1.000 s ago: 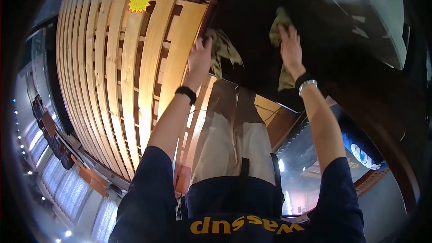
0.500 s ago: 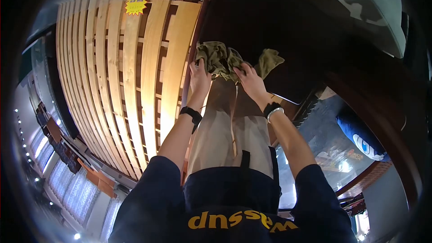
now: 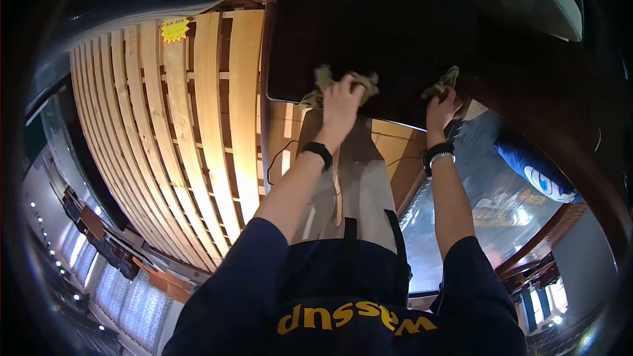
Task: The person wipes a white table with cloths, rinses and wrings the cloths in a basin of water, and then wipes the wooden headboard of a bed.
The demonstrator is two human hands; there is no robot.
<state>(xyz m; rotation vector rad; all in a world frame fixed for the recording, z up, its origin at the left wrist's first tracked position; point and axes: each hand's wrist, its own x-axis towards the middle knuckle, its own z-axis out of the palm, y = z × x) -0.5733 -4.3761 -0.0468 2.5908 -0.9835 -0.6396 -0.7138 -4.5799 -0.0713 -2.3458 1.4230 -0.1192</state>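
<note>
My left hand (image 3: 341, 100) is closed over a crumpled olive-green cloth (image 3: 367, 84), which bunches out on both sides of the fingers. It lies near the lower edge of a dark flat panel (image 3: 369, 33). My right hand (image 3: 440, 113) grips another olive-green piece of cloth (image 3: 450, 79) near the panel's right end, with a tuft sticking up above the fingers. Between the two hands a stretch of dark surface shows, with no cloth across it. A thin pale line runs along the panel's near edge.
Left of the panel are wooden slats (image 3: 211, 118) bearing a yellow star-shaped tag (image 3: 175, 30). On the right stand a shiny grey surface (image 3: 461, 178), a blue cushion (image 3: 534, 170) and a curved dark-brown frame (image 3: 554, 151). A thin cable (image 3: 271, 168) hangs below the panel.
My hands have moved apart: both have shifted right, the right one farther and slightly down. The cloth bunched between them now shows as two separate pieces. The view has shifted too.
</note>
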